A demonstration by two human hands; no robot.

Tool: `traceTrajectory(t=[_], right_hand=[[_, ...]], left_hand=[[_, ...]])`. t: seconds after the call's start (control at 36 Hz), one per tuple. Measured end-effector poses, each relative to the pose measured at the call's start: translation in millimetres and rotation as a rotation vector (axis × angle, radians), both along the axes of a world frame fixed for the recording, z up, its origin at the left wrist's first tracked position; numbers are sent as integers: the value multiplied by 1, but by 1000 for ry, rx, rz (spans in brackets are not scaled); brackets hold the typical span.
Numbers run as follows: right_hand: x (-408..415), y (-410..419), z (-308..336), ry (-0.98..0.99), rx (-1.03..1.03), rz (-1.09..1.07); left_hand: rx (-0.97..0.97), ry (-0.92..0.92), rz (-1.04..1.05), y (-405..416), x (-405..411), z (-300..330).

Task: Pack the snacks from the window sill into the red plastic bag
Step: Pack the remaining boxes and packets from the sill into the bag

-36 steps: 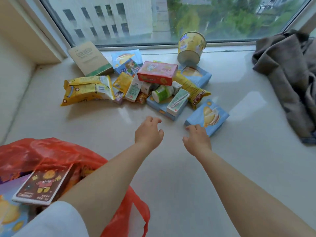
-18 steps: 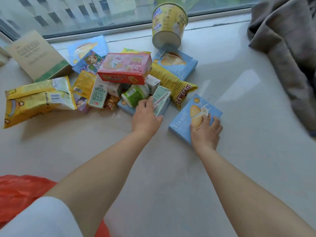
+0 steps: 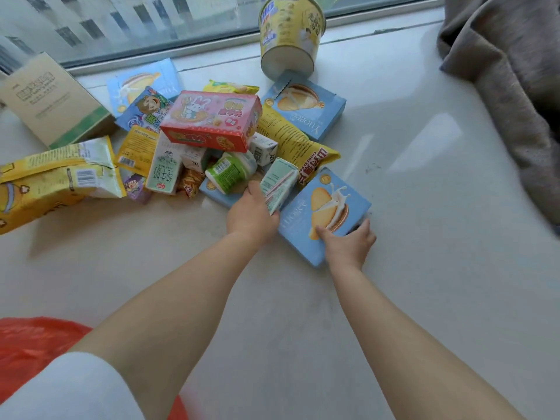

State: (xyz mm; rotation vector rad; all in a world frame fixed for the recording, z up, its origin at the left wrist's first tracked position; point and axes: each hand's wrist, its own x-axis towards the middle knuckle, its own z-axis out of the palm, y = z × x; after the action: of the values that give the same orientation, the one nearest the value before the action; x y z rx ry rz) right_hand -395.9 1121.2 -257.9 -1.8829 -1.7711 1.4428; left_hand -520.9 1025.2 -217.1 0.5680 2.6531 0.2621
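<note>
A heap of snacks lies on the white window sill [image 3: 409, 207]. My left hand [image 3: 251, 215] is closed around a pale green carton [image 3: 278, 183] at the heap's near edge. My right hand [image 3: 348, 247] grips the near corner of a blue biscuit box [image 3: 324, 207], which is tilted up off the sill. A red and pink box [image 3: 212, 121] tops the pile, with a small green pot [image 3: 230, 172] and a milk carton [image 3: 163, 168] below it. The red plastic bag [image 3: 33, 350] shows at the lower left, partly hidden by my left arm.
A yellow tub [image 3: 289, 34] stands by the window. A large yellow packet [image 3: 51, 180] and a beige box [image 3: 51, 98] lie left. Another blue biscuit box [image 3: 306, 104] rests behind the heap. A grey cloth [image 3: 512, 86] is bunched at the right.
Both hands reached forward from the bare sill to the heap. The left closed on the pale green carton; the right took the blue biscuit box and tipped it up. The view moved closer.
</note>
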Motion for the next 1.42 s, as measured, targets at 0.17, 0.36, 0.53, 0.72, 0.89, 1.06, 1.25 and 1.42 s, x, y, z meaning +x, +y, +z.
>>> traceTrajectory(t=[0.17, 0.36, 0.53, 0.72, 0.89, 1.06, 1.25, 1.42], right_hand=[[6, -9, 2, 104, -312, -174], [15, -18, 26, 305, -629, -258], [23, -30, 48, 285, -545, -191], [49, -51, 84, 402, -538, -59], [60, -93, 111, 433, -424, 138], [67, -152, 131, 453, -303, 324], [75, -218, 148, 487, -238, 473], [83, -278, 151, 428, -177, 566]], left_hand=[[-5, -44, -61, -17, 22, 3], [100, -180, -69, -34, 47, 12], [137, -213, 47, -53, 65, 27], [202, -219, 212, -94, 86, 54], [316, -196, 362, -139, 110, 77], [387, -86, 418, -198, 137, 93], [493, -4, 488, -277, 165, 106], [490, 39, 486, -345, 178, 109]])
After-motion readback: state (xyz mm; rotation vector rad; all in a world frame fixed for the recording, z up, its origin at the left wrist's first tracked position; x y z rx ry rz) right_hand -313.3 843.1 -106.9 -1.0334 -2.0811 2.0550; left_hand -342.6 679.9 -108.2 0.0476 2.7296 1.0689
